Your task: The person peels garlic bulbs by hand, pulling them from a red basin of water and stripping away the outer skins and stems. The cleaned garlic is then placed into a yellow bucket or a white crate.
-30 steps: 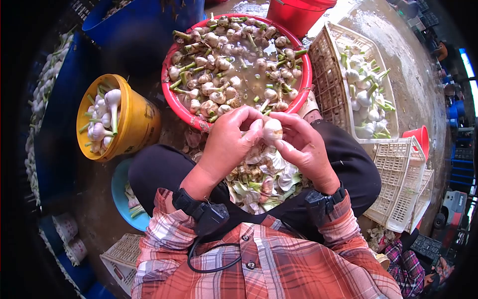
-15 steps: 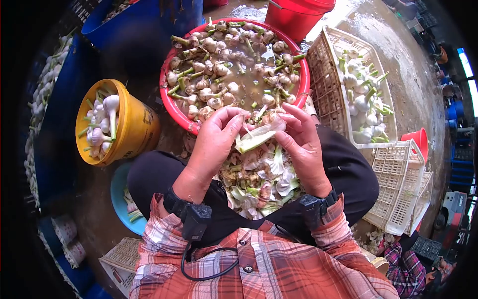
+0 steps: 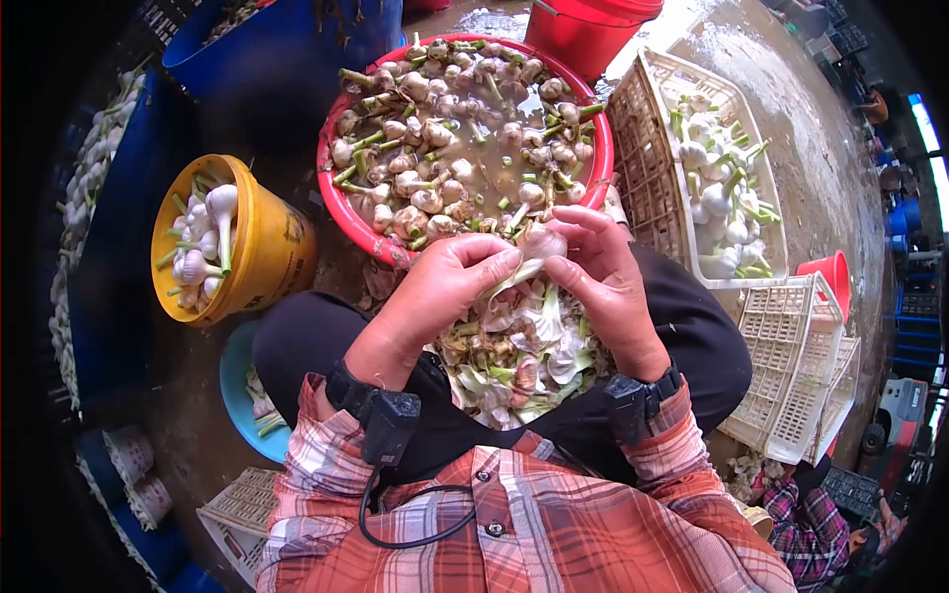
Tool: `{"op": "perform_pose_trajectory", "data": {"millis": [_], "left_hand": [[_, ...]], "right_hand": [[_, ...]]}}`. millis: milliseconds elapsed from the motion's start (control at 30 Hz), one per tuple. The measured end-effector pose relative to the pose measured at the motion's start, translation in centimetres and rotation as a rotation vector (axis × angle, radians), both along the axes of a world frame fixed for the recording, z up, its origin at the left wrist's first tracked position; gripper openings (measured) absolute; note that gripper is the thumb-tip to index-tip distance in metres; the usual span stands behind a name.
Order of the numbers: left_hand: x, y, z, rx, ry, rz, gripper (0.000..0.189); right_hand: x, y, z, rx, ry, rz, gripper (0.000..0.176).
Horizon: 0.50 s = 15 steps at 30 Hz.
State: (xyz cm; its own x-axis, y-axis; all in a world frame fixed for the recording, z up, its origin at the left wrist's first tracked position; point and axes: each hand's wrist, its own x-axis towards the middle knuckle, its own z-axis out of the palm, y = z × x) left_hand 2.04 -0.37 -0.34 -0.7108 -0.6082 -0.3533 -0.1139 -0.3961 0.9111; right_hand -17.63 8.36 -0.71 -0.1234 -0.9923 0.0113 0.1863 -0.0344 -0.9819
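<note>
My right hand is closed on a pale garlic bulb just past the near rim of a red tub. The thumb and fingers of my left hand pinch the green-white stem or its outer skin, left of the bulb. Muddy water and many unpeeled garlic bulbs fill the tub. Beneath both hands, between the legs, lies a heap of peeled garlic skins and leaves.
A yellow bucket of cleaned garlic stands at left, a blue basin below it. On the right are a cream crate of garlic, stacked crates and a red bucket. Another person's checked sleeve shows at lower right.
The bulb has come into clearer view and the wide peeled leaf is no longer spread between my hands. My left hand has moved right and slightly down, closer to my right hand.
</note>
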Motion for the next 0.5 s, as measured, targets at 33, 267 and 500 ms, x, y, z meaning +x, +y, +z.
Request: {"op": "perform_pose_trajectory", "data": {"millis": [33, 267, 500], "left_hand": [[0.0, 0.1, -0.1, -0.001, -0.002, -0.001, 0.027], [1.5, -1.3, -0.1, 0.165, 0.045, 0.267, 0.023], [0.3, 2.4, -1.2, -0.853, -0.527, -0.22, 0.032]], "right_hand": [[0.0, 0.0, 0.0, 0.002, -0.016, 0.007, 0.05], [-0.9, 0.3, 0.0, -0.066, -0.2, 0.066, 0.045], [-1.0, 0.3, -0.2, 0.174, -0.398, -0.099, 0.042]]}}
